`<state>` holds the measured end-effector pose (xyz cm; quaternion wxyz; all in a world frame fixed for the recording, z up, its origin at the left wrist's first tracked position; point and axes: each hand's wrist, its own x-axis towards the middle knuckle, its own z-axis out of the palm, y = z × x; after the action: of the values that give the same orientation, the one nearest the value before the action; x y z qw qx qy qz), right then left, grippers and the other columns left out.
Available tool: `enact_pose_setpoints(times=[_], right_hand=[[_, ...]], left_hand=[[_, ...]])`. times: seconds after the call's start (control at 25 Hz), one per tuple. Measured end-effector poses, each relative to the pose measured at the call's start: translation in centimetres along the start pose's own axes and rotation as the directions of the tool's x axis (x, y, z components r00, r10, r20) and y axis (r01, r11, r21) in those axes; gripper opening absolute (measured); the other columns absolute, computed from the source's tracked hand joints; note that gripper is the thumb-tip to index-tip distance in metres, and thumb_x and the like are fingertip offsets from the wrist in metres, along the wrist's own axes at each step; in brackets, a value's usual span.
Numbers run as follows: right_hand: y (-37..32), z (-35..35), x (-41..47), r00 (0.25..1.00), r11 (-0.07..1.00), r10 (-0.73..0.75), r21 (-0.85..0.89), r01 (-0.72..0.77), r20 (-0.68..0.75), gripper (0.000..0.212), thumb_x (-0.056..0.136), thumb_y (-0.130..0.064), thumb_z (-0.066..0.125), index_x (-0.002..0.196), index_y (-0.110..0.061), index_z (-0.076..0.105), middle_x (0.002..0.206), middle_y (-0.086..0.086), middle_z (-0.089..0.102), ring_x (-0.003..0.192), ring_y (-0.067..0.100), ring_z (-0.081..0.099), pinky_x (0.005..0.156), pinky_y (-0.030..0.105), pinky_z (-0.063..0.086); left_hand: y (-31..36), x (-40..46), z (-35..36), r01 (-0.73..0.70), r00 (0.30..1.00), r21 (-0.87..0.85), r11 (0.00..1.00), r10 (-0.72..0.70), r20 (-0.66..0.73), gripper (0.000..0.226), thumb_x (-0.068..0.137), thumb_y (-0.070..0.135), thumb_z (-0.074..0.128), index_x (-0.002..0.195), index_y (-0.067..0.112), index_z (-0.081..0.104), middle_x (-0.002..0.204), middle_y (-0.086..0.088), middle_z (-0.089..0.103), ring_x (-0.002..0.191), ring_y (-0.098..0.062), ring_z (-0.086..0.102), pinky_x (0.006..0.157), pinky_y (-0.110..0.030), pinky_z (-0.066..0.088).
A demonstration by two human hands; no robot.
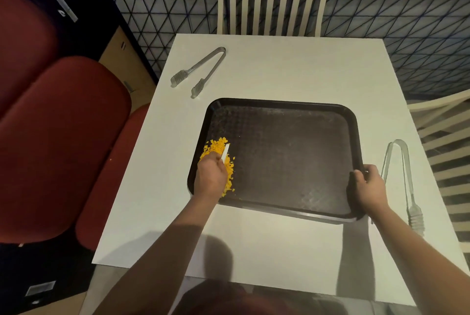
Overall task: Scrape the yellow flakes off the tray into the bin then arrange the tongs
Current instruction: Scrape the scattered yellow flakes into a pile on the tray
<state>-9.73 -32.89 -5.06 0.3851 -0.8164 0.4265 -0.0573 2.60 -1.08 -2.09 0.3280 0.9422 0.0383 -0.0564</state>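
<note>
**Yellow flakes bunched at tray's left edge, scraper at work**

Head view: Yellow flakes [219,159] are heaped in one pile on the dark tray [292,152], right under and just ahead of the left hand [210,179]. A small white scraper [225,152] is pinched in that hand, fingers curled round it, blade tip poking out past the knuckles into the pile. Judged: flakes are being herded to the tray's left rim so they can be tipped off that side; rest of the tray surface looks swept, bar a speck or two.

The tray's near-right corner is gripped by the right hand [368,187], thumb on top of the rim, fingers wrapped under. That corner appears lifted a bit off the white table [279,65], prob. to steady the tray and tilt it toward the scraping side.

No bin is seen in frame. Metal tongs [201,70] lie well beyond the left hand, across the table; clear tongs [404,182] lie just outside the right hand, beside the tray. Neither pair is touched; arranging is judged not yet begun.
</note>
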Motion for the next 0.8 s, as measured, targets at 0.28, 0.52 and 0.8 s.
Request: enact_pose_setpoints(times=[0.28,0.52,0.8], right_hand=[[1.3,0.6,-4.0,0.995,0.997,0.042,0.062,-0.036,-0.091,0.022,0.091,-0.016,0.046,0.107,-0.001,0.05,0.095,0.023,0.061,0.09,0.036,0.055,0.077,0.037,0.04],[1.1,0.3,-6.0,0.989,0.995,0.062,0.089,-0.05,-0.136,0.018,0.091,-0.018,0.045,0.104,-0.005,0.05,0.095,0.019,0.059,0.089,0.035,0.055,0.08,0.04,0.042],[-0.6,-0.5,-8.4,0.98,0.975,0.162,0.172,-0.141,-0.118,0.022,0.089,-0.015,0.052,0.109,-0.006,0.049,0.093,0.012,0.058,0.086,0.03,0.056,0.075,0.034,0.041]], left_hand=[[4.2,2.3,4.1,-0.141,0.969,0.156,0.978,0.103,0.227,0.024,0.094,0.007,0.038,0.116,0.003,0.047,0.108,-0.019,0.063,0.099,-0.037,0.063,0.077,-0.04,0.051],[2.5,2.5,4.1,-0.213,0.976,0.424,0.88,0.172,0.134,0.038,0.093,0.0,0.038,0.131,0.001,0.04,0.108,-0.014,0.068,0.099,-0.027,0.066,0.083,-0.035,0.052],[2.5,1.1,-1.2,-0.123,0.988,-0.014,0.992,0.124,0.093,0.031,0.096,0.015,0.041,0.125,0.009,0.048,0.1,-0.016,0.068,0.088,-0.031,0.066,0.066,-0.027,0.046]])
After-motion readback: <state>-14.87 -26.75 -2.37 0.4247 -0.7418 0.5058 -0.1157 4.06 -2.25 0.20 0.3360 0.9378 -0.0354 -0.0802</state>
